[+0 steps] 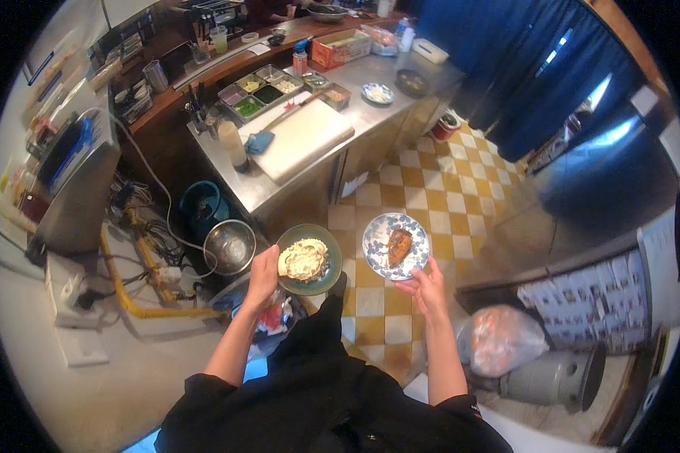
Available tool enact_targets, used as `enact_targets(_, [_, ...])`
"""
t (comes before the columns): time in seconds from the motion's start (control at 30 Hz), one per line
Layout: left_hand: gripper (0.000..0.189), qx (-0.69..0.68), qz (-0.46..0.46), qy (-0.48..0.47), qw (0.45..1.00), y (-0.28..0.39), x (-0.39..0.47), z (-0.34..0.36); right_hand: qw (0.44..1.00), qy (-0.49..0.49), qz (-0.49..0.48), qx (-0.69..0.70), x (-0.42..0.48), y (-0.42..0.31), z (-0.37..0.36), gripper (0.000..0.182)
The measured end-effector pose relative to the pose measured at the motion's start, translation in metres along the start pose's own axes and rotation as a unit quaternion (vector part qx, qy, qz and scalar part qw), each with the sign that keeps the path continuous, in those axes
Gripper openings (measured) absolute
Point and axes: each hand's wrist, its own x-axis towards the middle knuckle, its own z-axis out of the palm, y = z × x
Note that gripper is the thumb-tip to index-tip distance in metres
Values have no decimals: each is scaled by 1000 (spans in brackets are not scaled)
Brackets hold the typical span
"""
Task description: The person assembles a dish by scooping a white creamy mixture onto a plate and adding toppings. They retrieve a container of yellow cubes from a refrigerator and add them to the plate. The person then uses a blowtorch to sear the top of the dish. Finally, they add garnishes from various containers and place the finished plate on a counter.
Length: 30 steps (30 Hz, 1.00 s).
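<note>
My left hand (264,276) grips the rim of a green plate (332,277), which bears a pale, cream-coloured food (304,260). In my right hand (425,285) is a small white plate with a blue pattern (372,240), carrying a browned, glazed piece of food (399,247). Both plates are level in front of my body, a short way apart above the floor. Beyond them, a white cutting board (306,136) lies on the steel counter (368,124), with a knife and a folded blue cloth (259,142) on it.
Metal trays of ingredients (260,90), a squeeze bottle (232,144) and a patterned plate (377,94) stand on the counter. A steel bowl (229,246) is low at left, near cables and a yellow pipe (147,308). At right are a filled plastic bag (504,340) and a metal cylinder (549,379).
</note>
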Motion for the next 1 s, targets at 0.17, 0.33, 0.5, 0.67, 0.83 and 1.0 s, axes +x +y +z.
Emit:
enact_targets(0.17, [45, 9, 25, 64, 998, -41, 155, 33, 997, -57, 28, -34, 168, -49, 21, 65])
enact_targets(0.33, [44, 44, 67, 116, 990, -57, 284, 67, 986, -115, 59, -104, 323, -101, 61, 61])
enact_targets(0.5, [42, 88, 17, 139, 986, -87, 380, 67, 963, -201, 93, -154, 466, -127, 131, 58])
enact_targets(0.67, [36, 93, -26, 144, 985, -94, 427, 69, 933, -261, 126, -214, 582, -118, 167, 59])
enact_targets(0.83, [32, 80, -80, 161, 981, -101, 447, 63, 891, -329, 185, -253, 644, -116, 195, 67])
enact_targets(1.0, [33, 84, -118, 164, 976, -108, 461, 38, 872, -341, 239, -259, 659, -90, 224, 64])
